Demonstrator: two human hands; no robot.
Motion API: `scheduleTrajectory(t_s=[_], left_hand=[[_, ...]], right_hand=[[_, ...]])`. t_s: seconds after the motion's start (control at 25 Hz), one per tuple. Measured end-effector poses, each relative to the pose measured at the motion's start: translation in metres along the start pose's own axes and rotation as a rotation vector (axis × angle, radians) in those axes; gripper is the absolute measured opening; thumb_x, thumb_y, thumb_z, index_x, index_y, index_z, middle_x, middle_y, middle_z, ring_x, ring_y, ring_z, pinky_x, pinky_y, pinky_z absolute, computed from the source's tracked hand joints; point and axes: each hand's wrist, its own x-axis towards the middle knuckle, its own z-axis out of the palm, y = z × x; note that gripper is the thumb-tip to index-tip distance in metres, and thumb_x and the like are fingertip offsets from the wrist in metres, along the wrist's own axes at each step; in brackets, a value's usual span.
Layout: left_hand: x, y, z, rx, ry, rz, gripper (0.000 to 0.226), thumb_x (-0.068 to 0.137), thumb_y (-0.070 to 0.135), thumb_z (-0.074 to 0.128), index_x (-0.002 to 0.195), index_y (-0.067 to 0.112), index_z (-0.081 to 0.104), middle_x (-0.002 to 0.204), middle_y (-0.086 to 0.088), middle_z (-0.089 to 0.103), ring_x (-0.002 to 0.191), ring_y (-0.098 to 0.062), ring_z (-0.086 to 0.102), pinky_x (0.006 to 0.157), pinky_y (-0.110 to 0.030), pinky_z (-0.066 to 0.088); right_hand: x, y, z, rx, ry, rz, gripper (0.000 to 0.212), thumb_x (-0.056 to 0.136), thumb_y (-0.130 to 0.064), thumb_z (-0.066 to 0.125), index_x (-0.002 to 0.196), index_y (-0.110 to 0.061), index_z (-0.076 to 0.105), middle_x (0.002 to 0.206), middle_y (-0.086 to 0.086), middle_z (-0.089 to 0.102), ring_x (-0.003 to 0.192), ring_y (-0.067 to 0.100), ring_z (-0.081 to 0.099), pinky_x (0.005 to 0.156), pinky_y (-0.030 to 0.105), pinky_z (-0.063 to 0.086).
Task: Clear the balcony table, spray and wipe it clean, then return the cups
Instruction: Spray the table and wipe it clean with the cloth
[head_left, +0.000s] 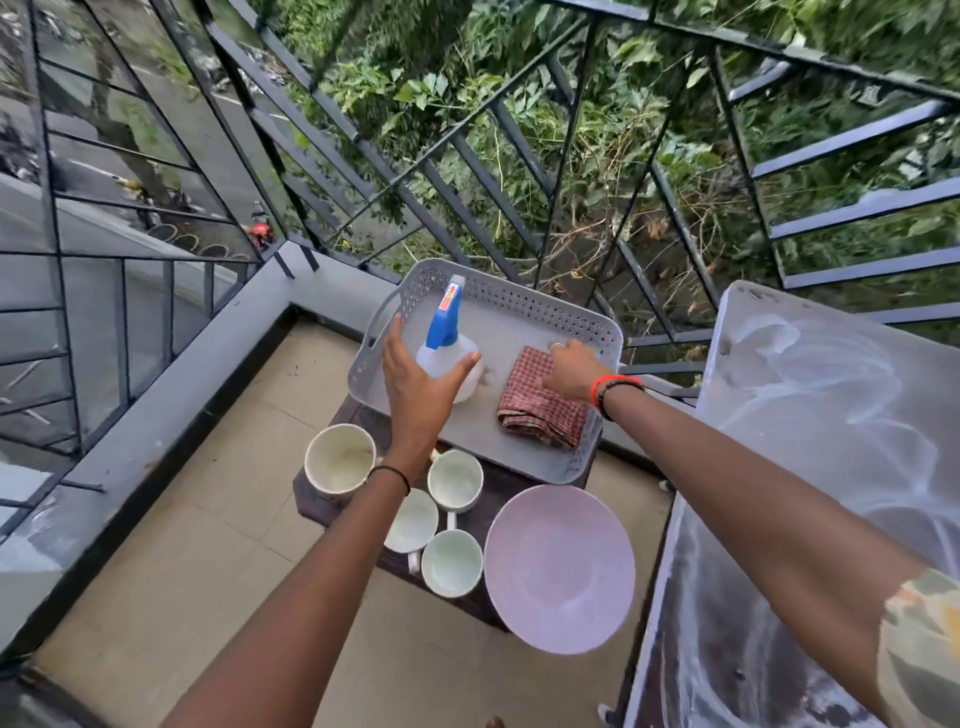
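The white worktop (831, 467) at the right was seen bare and streaked with wet swirls, so the spraying and wiping were judged largely done; its near and right edges were cut off by the frame. Beside it, a low dark stand (322, 499) was loaded with everything cleared off, presumably to be kept within reach for the return. A pink bowl (558, 569) was set at its near right corner, overhanging the edge. A grey perforated tray (519, 296) was placed at the far end, with the checked cloth (535, 410) lying folded inside and the spray bottle (447, 353) standing inside. Four cups (451, 562) were grouped on the stand between tray and bowl, one partly hidden under the left forearm. The left hand (415, 384) was held spread apart around the bottle, thumb at its side, not clamped. The right hand (569, 371) was laid at the cloth's far edge; whether the cloth was pinched could not be told, the fingers being blurred.
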Motion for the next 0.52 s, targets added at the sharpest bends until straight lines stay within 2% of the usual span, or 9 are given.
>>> scheduleTrajectory(t_s=[0.16, 0.28, 0.4, 0.52], left_hand=[[0.019, 0.001, 0.009, -0.158, -0.052, -0.019, 0.096, 0.074, 0.031, 0.084, 0.151, 0.019, 0.028, 0.153, -0.002, 0.037, 0.139, -0.012, 0.035, 0.115, -0.029, 0.029], [0.024, -0.003, 0.01, -0.153, -0.142, 0.043, 0.093, 0.075, 0.026, 0.084, 0.15, 0.021, 0.028, 0.146, 0.002, 0.04, 0.134, -0.005, 0.037, 0.105, -0.014, 0.029], [0.029, -0.004, 0.01, -0.1, -0.152, 0.094, 0.074, 0.082, 0.018, 0.079, 0.144, 0.015, 0.039, 0.135, 0.007, 0.044, 0.12, -0.003, 0.043, 0.093, 0.0, 0.033], [0.035, -0.007, 0.012, -0.08, -0.14, 0.103, 0.055, 0.087, 0.01, 0.071, 0.136, 0.008, 0.047, 0.129, -0.006, 0.055, 0.112, -0.02, 0.053, 0.095, -0.02, 0.04]], right_hand=[[0.013, 0.004, 0.012, 0.0, -0.065, 0.054, 0.063, 0.083, -0.024, 0.057, 0.139, -0.009, 0.033, 0.133, 0.026, 0.043, 0.124, 0.043, 0.041, 0.101, 0.048, 0.042], [0.02, 0.006, 0.017, 0.018, -0.059, 0.065, 0.066, 0.079, -0.029, 0.066, 0.133, -0.006, 0.037, 0.131, 0.023, 0.045, 0.122, 0.04, 0.042, 0.099, 0.049, 0.044], [0.022, 0.005, 0.01, -0.009, -0.057, 0.05, 0.07, 0.075, -0.038, 0.076, 0.125, 0.001, 0.046, 0.128, 0.019, 0.047, 0.121, 0.036, 0.042, 0.1, 0.043, 0.041], [0.028, 0.006, 0.006, -0.054, -0.049, 0.043, 0.069, 0.071, -0.049, 0.076, 0.115, 0.002, 0.058, 0.125, 0.017, 0.052, 0.121, 0.033, 0.042, 0.102, 0.039, 0.036]])
